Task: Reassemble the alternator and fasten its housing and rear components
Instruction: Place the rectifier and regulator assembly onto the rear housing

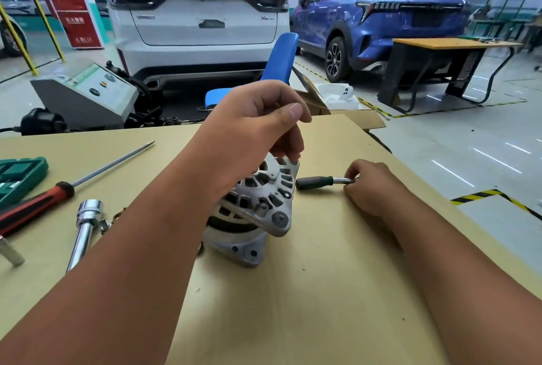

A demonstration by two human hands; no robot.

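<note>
The silver alternator stands in the middle of the tan table, its slotted housing facing up and its mounting ears toward me. My left hand reaches over it from the left, fingers curled down onto the housing's far upper edge. To the right, my right hand lies on the table and grips the metal shaft of a small tool with a dark green-black handle, which points left toward the alternator. My left forearm hides the alternator's left side.
On the table's left lie a long red-and-black screwdriver, a chrome socket extension and a green tool case. An open cardboard box sits at the far edge. A blue chair, a grey machine and parked cars stand beyond.
</note>
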